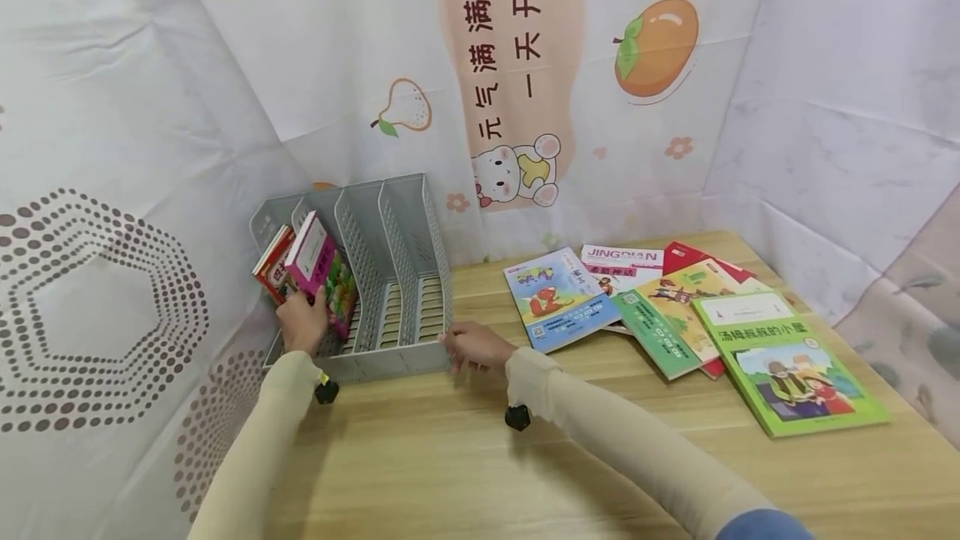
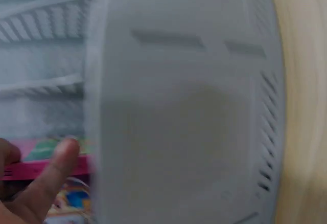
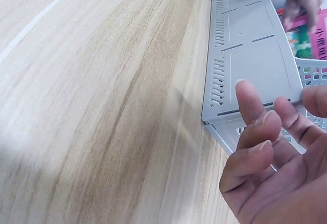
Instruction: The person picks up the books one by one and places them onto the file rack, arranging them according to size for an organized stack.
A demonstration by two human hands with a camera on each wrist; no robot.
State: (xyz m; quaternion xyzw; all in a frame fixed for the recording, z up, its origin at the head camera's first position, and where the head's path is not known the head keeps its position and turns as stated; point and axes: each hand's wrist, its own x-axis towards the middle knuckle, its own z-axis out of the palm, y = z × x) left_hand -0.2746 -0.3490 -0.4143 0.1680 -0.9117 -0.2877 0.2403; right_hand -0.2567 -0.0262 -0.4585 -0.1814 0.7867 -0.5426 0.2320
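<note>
1. White fabric (image 1: 82, 90), brown dotted hexagons on it, hangs at far left.
2. Red book (image 1: 276, 261): leftmost compartment of the rack, tilted, partly hidden behind the next book.
3. Left hand (image 1: 302, 319): at the lower end of the pink book (image 1: 330, 273). Thumb and fingers closed to the book's thickness, pinching it. Left wrist view shows digits at the pink spine; the rest of the hand is cut off there.
4. Pink book: second compartment from left, tilted, white band across the top of its cover.
5. Grey rack (image 1: 397, 359): perforated dividers, four compartments, standing on the wooden table (image 1: 420, 457).
6. Right hand (image 1: 480, 347): at the rack's front right corner. Thumb and index nearly together, pinching the rim; other fingers loosely bent, off the books.
7. Blue book (image 1: 561, 300): flat, right of the rack, overlapping the white-and-pink book (image 1: 622, 255).
8. Green-and-yellow book (image 1: 663, 327): next along, lying over a dark red cover (image 1: 681, 255).
9. Lime green book (image 1: 798, 369): rightmost, face up, near the table's right edge.
</note>
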